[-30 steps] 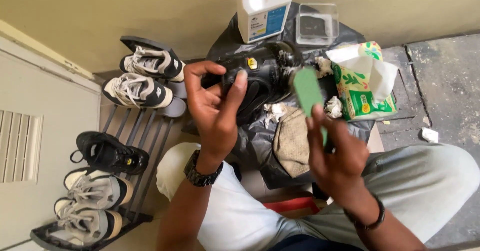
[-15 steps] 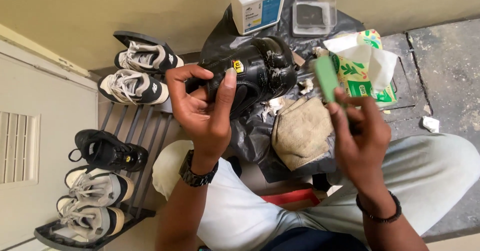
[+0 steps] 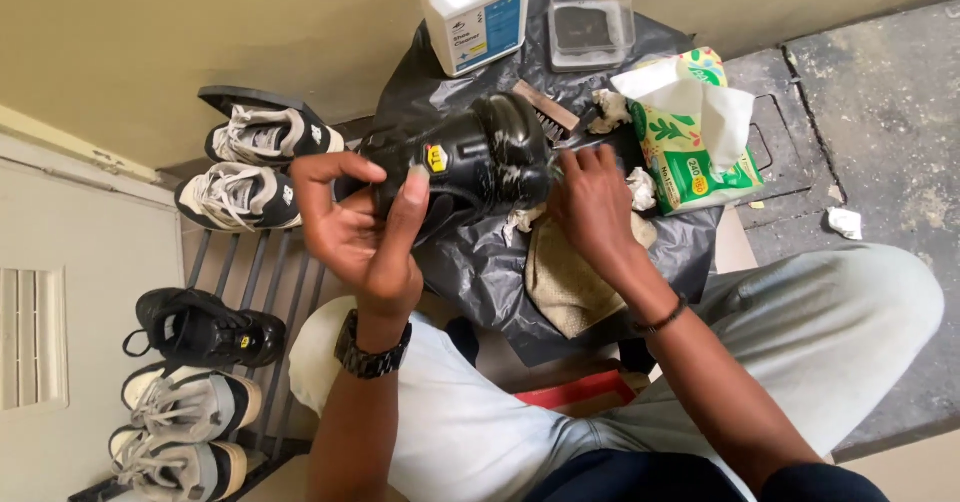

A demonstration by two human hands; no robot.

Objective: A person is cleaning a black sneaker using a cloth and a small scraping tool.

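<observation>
Black shoe [image 3: 470,162] held above the plastic-covered table [image 3: 480,272], long axis left-right, rounded toe pointing right. Left hand [image 3: 360,232] clamped on its heel end; right hand [image 3: 592,207] pressed against the toe.

1. A home entrance or hallway corner is shown, where shoes are kept and cleaned.
2. A metal shoe rack [image 3: 250,282] is seen at 9 o'clock, set against a plain yellowish wall [image 3: 200,42].
3. Grey-and-white sneakers [image 3: 262,134] are stored at 10 o'clock, and a black shoe [image 3: 200,330] with more sneakers [image 3: 185,402] at 8 o'clock.
4. A pale door with a vent [image 3: 35,337] is seen at the left edge.
5. A worn concrete floor [image 3: 880,92] is visible at 2 o'clock.
6. Household cleaning supplies are laid out at 12 o'clock: a white jug [image 3: 475,7], a clear tub [image 3: 592,24], a brush [image 3: 545,109] and a tissue pack [image 3: 690,132] on a black plastic sheet [image 3: 480,272].
</observation>
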